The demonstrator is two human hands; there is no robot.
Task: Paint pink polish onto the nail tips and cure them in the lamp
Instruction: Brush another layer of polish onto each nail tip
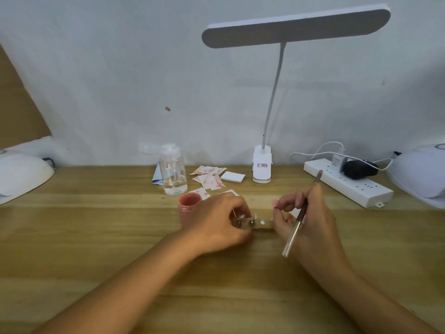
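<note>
A clear nail-tip holder strip (262,224) lies on the wooden table (120,237) between my hands. My left hand (216,220) grips its left end, where small stands with nail tips rise. My right hand (305,220) holds a polish brush (297,227), handle slanting up to the right, while its fingers touch the strip's right end. An open pot of pink polish (189,208) stands just left of my left hand. A white curing lamp (419,174) sits at the far right, another white curing lamp (21,174) at the far left.
A clear liquid bottle (173,169) stands behind the pot. Stained paper wipes (209,177) and a white pad (233,176) lie beside it. A clip-on desk lamp (262,165) rises at the back. A power strip (349,182) with plugs lies at the right.
</note>
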